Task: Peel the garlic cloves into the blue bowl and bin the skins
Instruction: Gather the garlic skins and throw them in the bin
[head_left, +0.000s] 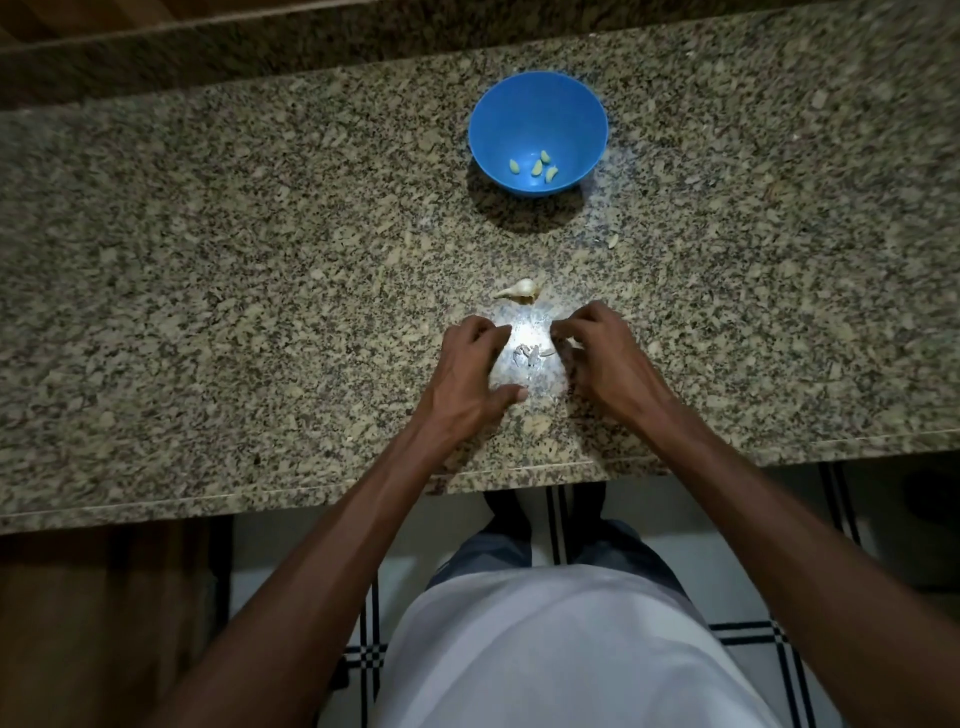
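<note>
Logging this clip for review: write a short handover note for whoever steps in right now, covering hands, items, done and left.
Left hand: fingers curled over the counter, holding nothing visible.
Right hand: curled beside loose skins; whether it pinches one is unclear.
Blue bowl: further back, holds four peeled cloves.
Garlic piece: unpeeled, lying between bowl and hands.
Done: four cloves peeled.
Left: peel the remaining piece, gather the skins, bin them; no bin in view.
</note>
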